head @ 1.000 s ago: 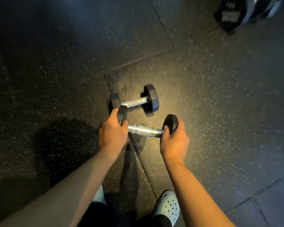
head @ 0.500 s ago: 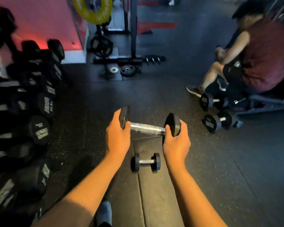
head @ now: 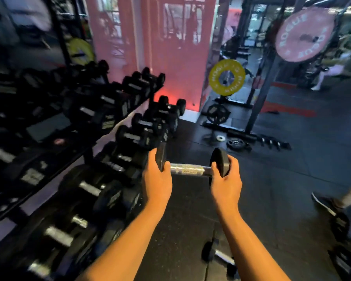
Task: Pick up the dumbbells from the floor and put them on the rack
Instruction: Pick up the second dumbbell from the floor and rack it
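I hold a small black dumbbell [head: 188, 169] with a silver knurled handle level in front of me, above the floor. My left hand [head: 156, 181] grips its left head and my right hand [head: 225, 181] grips its right head. A second small dumbbell [head: 219, 255] lies on the dark floor below, partly hidden behind my right forearm. The tiered dumbbell rack [head: 77, 138] runs along my left side, its shelves filled with several black dumbbells.
Another person's shoe and leg [head: 330, 201] are at the right edge, with larger dumbbells [head: 340, 258] on the floor near them. A squat rack upright [head: 259, 102] with a yellow plate [head: 227, 77] and small plates on the floor stands ahead. A red wall is beyond.
The dumbbell has come up off the floor in both hands. My view has lifted and swung left, so the rack now fills the left side and the second dumbbell lies lower in view.
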The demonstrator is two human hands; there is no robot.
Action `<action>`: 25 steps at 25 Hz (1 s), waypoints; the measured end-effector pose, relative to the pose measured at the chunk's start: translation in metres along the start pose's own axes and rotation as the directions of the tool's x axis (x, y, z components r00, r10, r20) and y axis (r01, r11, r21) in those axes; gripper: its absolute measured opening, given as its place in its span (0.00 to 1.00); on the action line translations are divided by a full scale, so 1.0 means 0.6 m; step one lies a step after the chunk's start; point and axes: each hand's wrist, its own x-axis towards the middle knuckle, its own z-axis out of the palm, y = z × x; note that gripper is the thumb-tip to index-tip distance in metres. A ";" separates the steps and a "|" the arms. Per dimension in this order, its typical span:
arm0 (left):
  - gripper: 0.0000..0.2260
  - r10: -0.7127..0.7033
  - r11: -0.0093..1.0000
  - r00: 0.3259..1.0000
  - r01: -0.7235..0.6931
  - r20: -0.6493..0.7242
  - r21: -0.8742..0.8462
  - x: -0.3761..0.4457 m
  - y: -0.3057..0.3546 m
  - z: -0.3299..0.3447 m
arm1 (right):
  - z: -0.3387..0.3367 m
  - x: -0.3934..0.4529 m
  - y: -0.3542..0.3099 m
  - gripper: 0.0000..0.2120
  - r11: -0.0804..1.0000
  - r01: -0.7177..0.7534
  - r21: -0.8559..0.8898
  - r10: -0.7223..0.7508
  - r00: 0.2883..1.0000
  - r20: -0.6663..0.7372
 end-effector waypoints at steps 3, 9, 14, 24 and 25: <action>0.21 -0.038 0.998 0.986 0.045 -0.165 0.038 0.027 -0.024 -0.128 | 0.105 -0.056 -0.066 0.14 0.997 0.063 0.055 -0.070 0.988 0.140; 0.22 -0.064 0.992 0.891 0.107 -0.449 0.071 0.063 -0.071 -0.456 | 0.341 -0.244 -0.210 0.14 0.972 0.136 0.191 -0.200 0.905 0.376; 0.18 0.004 0.981 0.744 0.127 -0.668 0.147 0.045 -0.117 -0.748 | 0.523 -0.467 -0.332 0.16 0.934 0.126 0.334 -0.299 0.788 0.538; 0.12 -0.047 0.963 0.205 0.270 -0.978 0.010 -0.063 -0.177 -1.134 | 0.762 -0.850 -0.501 0.18 0.838 0.050 0.544 -0.524 0.354 0.775; 0.11 -0.035 0.961 0.145 0.275 -0.989 0.006 -0.081 -0.176 -1.167 | 0.773 -0.893 -0.523 0.18 0.822 0.029 0.569 -0.548 0.312 0.776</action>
